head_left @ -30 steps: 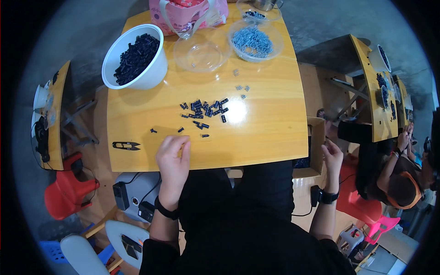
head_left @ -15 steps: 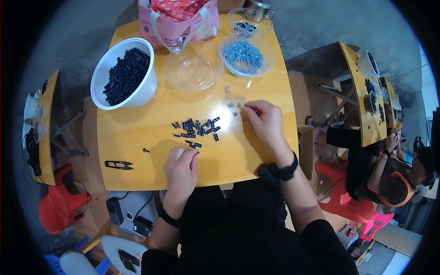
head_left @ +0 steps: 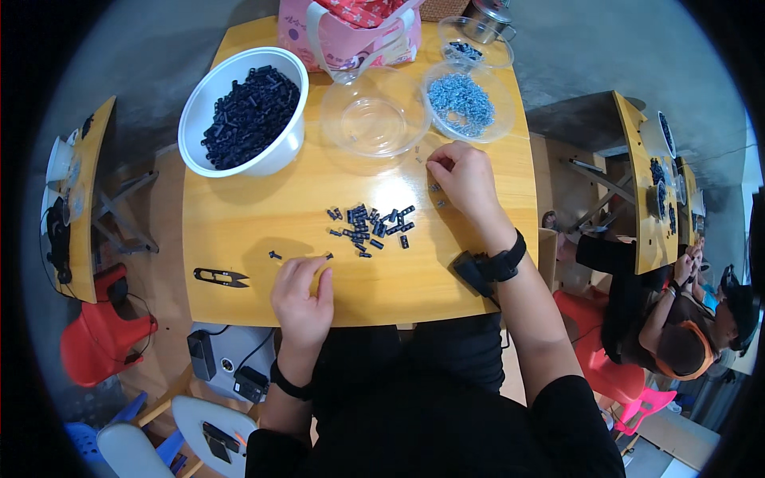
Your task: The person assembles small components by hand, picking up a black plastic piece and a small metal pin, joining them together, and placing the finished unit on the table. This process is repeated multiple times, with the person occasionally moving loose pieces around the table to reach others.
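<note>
My left hand (head_left: 303, 299) is low over the near part of the table, thumb and forefinger apart. A small dark piece (head_left: 328, 256) touches its forefinger tip. Further left lies another small dark piece (head_left: 275, 255). In front of my hands is a loose pile of short black plastic pieces (head_left: 366, 225). My right hand (head_left: 468, 182) is closed in a pinch at the right of the table; what its fingertips hold, if anything, is too small to make out. Tiny metal pieces (head_left: 434, 188) lie beside its fingers.
A white tub (head_left: 293, 131) of black pieces stands far left. Beside it are an empty clear bowl (head_left: 374, 147), a bowl of silvery metal parts (head_left: 460, 103), a smaller clear bowl (head_left: 502, 56) and a pink bag (head_left: 351, 40). Thread snips (head_left: 221, 277) lie at left. Another person (head_left: 677, 327) sits at right.
My left hand has moved left, away from the pile, and its thumb and forefinger have come apart. My right hand has moved slightly farther out over the tiny metal pieces. The view has shifted.
</note>
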Action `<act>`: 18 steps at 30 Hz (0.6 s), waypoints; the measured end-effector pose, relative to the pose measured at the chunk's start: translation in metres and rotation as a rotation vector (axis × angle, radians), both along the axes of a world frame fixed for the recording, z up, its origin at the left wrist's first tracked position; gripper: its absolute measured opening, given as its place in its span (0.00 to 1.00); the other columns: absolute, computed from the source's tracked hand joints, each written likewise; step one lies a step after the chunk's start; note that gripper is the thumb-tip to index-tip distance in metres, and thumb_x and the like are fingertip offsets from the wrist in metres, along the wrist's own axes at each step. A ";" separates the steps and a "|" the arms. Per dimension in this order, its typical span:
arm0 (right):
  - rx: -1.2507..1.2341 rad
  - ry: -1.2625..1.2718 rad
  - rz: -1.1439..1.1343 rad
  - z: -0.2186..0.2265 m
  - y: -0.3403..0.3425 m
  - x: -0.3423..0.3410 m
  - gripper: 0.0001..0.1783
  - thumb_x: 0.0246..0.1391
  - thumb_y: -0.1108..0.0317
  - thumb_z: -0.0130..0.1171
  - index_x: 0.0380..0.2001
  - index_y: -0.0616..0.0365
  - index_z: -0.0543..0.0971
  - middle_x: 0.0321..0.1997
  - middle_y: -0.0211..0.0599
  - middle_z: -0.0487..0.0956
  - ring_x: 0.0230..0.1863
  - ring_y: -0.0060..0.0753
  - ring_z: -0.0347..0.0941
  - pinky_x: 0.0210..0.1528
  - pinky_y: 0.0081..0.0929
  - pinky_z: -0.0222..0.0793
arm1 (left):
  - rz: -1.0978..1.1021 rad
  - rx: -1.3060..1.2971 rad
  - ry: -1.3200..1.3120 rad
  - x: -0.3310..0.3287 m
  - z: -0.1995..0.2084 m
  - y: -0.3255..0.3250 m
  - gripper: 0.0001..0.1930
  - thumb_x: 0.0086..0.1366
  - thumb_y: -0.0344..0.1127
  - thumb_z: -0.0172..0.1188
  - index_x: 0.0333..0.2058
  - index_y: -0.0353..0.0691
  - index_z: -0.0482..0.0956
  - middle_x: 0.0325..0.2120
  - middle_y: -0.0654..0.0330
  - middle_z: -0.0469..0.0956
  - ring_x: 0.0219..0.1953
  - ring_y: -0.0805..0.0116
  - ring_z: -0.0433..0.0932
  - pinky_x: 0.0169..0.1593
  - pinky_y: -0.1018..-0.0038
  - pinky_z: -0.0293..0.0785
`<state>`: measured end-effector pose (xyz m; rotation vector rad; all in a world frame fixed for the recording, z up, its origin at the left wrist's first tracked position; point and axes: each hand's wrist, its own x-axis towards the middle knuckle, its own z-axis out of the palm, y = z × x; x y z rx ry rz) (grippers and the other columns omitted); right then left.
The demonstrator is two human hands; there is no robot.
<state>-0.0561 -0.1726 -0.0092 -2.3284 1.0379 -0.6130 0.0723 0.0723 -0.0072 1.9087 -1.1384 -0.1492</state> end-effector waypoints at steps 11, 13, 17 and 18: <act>0.638 -0.443 -0.004 0.034 0.054 -0.063 0.08 0.50 0.78 0.55 0.36 0.66 0.77 0.28 0.31 0.76 0.25 0.18 0.71 0.27 0.14 0.66 | -0.023 0.211 -0.277 0.007 -0.002 -0.006 0.07 0.51 0.24 0.60 0.31 0.34 0.77 0.23 0.55 0.73 0.27 0.61 0.73 0.32 0.72 0.69; 0.818 -0.511 0.032 0.041 0.070 -0.080 0.08 0.50 0.78 0.55 0.36 0.66 0.77 0.29 0.34 0.77 0.25 0.19 0.72 0.28 0.15 0.68 | -0.059 0.180 0.045 0.001 0.009 -0.008 0.06 0.51 0.23 0.60 0.30 0.33 0.77 0.23 0.57 0.73 0.27 0.67 0.73 0.32 0.76 0.69; 1.263 -0.734 0.102 0.050 0.104 -0.094 0.05 0.49 0.77 0.58 0.31 0.66 0.75 0.29 0.40 0.78 0.26 0.24 0.74 0.31 0.18 0.71 | -0.200 -0.056 1.099 -0.023 0.035 0.001 0.04 0.52 0.21 0.59 0.29 0.31 0.77 0.25 0.63 0.76 0.28 0.80 0.72 0.33 0.85 0.67; 1.321 -0.793 0.163 0.052 0.111 -0.095 0.04 0.48 0.77 0.58 0.30 0.66 0.75 0.29 0.41 0.78 0.26 0.25 0.75 0.31 0.19 0.72 | -0.203 -0.056 1.092 -0.030 0.039 0.000 0.04 0.52 0.21 0.59 0.29 0.31 0.77 0.25 0.63 0.76 0.28 0.80 0.72 0.33 0.85 0.67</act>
